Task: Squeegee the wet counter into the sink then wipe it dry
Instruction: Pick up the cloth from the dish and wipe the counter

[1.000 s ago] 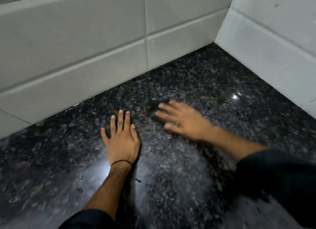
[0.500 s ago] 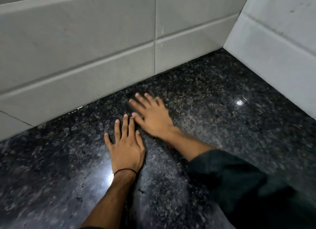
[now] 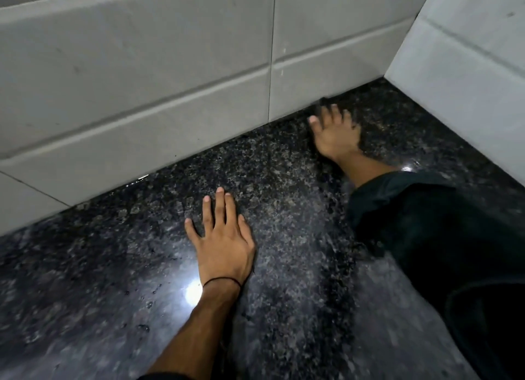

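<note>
Granite counter (image 3: pixel 284 198) under both flat, open hands: left hand (image 3: pixel 224 243) central, right hand (image 3: pixel 335 135) near the wall.

walls: pale grey tiles (image 3: pixel 136 75) with raised horizontal bands along the back | side wall (image 3: pixel 468 61) same tile, meeting it in a corner at upper right | light: dim, one bright glare spot (image 3: pixel 194 294) mirrored on polished dark stone

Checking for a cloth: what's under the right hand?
Only dark granite counter shows around the blurred right hand near the wall tiles. Whatever the palm covers is hidden; no cloth edge shows.
</note>
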